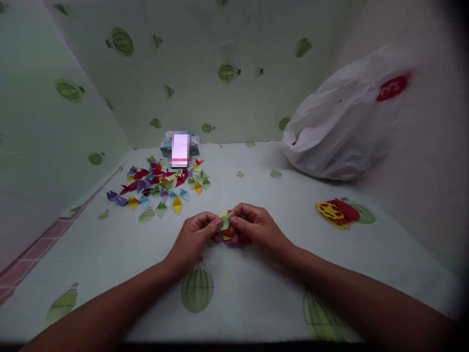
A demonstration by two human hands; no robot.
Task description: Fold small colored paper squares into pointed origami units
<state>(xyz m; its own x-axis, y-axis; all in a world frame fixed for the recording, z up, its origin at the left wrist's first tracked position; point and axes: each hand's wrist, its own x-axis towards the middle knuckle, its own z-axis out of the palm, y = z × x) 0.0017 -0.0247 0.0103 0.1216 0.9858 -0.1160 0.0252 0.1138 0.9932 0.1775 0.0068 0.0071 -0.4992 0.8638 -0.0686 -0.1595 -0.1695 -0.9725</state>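
Note:
My left hand (196,235) and my right hand (252,226) meet at the middle of the sheet-covered surface. Both pinch a small green folded paper piece (225,221) between thumb and fingers. Under it, partly hidden by my fingers, is a cluster of red, yellow and purple folded pieces (234,238) that my right hand also seems to cup. The fingers of both hands are closed.
A pile of several coloured folded paper triangles (163,183) lies at the back left, with a small box (179,145) behind it. A red and yellow paper assembly (337,212) lies to the right. A white plastic bag (348,122) sits at the back right.

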